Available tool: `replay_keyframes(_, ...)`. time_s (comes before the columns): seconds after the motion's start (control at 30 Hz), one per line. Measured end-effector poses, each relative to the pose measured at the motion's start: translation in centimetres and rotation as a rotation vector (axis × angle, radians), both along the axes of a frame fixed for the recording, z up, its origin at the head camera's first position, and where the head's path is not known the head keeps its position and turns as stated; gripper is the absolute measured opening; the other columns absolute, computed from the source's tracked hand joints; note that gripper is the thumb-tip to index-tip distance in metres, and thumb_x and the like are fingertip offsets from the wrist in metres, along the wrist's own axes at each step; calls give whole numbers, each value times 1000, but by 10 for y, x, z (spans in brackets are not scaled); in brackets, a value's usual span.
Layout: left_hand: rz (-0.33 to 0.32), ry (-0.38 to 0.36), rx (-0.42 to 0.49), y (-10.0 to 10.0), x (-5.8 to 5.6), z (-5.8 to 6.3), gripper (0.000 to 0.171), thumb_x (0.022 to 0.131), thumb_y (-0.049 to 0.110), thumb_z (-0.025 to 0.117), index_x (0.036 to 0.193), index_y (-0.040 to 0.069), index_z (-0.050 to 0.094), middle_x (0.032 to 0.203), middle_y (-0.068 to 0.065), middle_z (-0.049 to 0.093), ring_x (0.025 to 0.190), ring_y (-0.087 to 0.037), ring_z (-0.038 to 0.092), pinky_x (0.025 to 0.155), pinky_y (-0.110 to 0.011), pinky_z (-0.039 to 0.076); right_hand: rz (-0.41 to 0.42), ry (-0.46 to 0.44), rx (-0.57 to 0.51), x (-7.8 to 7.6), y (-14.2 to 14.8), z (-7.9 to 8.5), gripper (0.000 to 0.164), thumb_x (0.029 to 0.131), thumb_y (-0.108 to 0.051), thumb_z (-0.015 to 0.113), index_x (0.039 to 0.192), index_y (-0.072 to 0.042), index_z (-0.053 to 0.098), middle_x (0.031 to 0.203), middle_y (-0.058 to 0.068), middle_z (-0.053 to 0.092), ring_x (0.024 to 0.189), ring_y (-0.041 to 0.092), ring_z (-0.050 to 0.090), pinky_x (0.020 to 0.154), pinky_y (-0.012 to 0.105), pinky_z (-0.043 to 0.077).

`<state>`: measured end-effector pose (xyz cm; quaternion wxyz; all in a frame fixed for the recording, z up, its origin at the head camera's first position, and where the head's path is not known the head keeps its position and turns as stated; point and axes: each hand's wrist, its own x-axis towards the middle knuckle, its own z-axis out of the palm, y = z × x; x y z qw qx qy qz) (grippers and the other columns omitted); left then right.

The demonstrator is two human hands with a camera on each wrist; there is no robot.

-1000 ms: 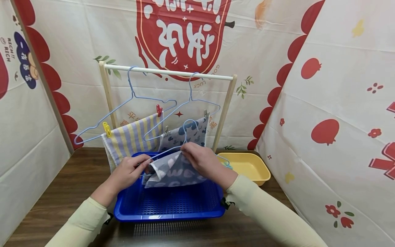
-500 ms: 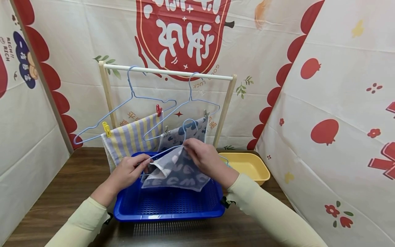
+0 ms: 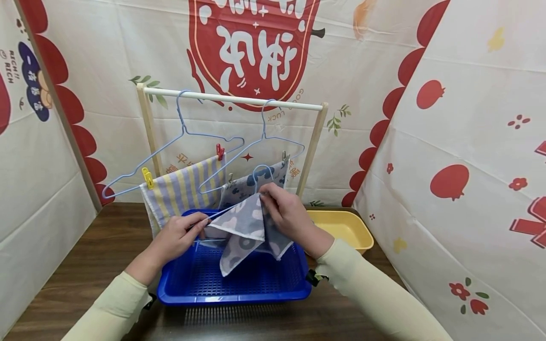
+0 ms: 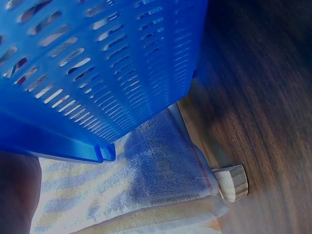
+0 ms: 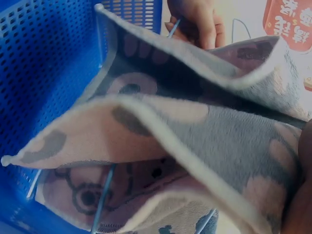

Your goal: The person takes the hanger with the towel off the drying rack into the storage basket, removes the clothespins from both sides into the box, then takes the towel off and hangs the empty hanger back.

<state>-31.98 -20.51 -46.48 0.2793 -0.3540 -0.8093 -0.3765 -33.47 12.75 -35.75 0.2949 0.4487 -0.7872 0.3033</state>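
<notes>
Over the blue basket [image 3: 234, 299], my left hand [image 3: 181, 237] grips the left arm of a blue wire hanger [image 3: 223, 211]. My right hand [image 3: 290, 215] pinches a grey and pale pink patterned towel [image 3: 243, 220] up near the hanger's hook. The towel hangs in loose folds with its corners downward, over part of the hanger. In the right wrist view, the towel's [image 5: 219, 146] white edges spread apart, with hanger wire showing between the layers. The left wrist view has the basket's slotted wall [image 4: 122, 73] and only a dark edge of the hand.
Behind stands a rack with a white rod [image 3: 239, 100]. Two hangers on it hold a striped towel [image 3: 187, 184], with yellow [image 3: 147, 178] and red [image 3: 220, 152] clips, and a grey patterned towel [image 3: 239, 192]. A yellow basin [image 3: 341, 227] sits at the right.
My right hand has moved slightly up and right, drawing the towel with it. The towel has folded over, and one corner now hangs lower. The left hand stays in place.
</notes>
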Motion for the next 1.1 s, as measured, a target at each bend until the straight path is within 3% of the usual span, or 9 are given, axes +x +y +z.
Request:
replay_keyframes(0.23,-4,7,0,1,0,0,21,107,-2,67,107,17,77,76,13,70,65,-7,65,67,-19,50,14,-27,-75,1,2,5,9,112,-4,60,119,-7,66,91,2,66,72,14,59,64,32,50)
replay_keyframes(0.37,-13,13,1,1,-1,1,23,107,-2,67,107,19,76,76,14,69,64,-3,61,64,-19,49,21,-36,-150,1,3,7,10,112,-2,59,119,-6,65,88,3,66,72,16,60,64,32,49)
replay_keyframes(0.73,-14,-9,-4,0,-1,2,21,106,-2,67,109,17,76,76,14,70,62,1,57,60,-18,47,163,-169,-371,9,1,16,9,112,6,52,119,3,58,93,17,70,75,17,65,68,23,51)
replay_keyframes(1.1,-1,-17,-15,1,-2,1,16,106,-2,68,107,11,77,76,13,69,62,1,57,58,-19,48,216,-251,-484,19,1,27,10,113,7,47,122,8,52,96,18,67,78,14,66,68,23,54)
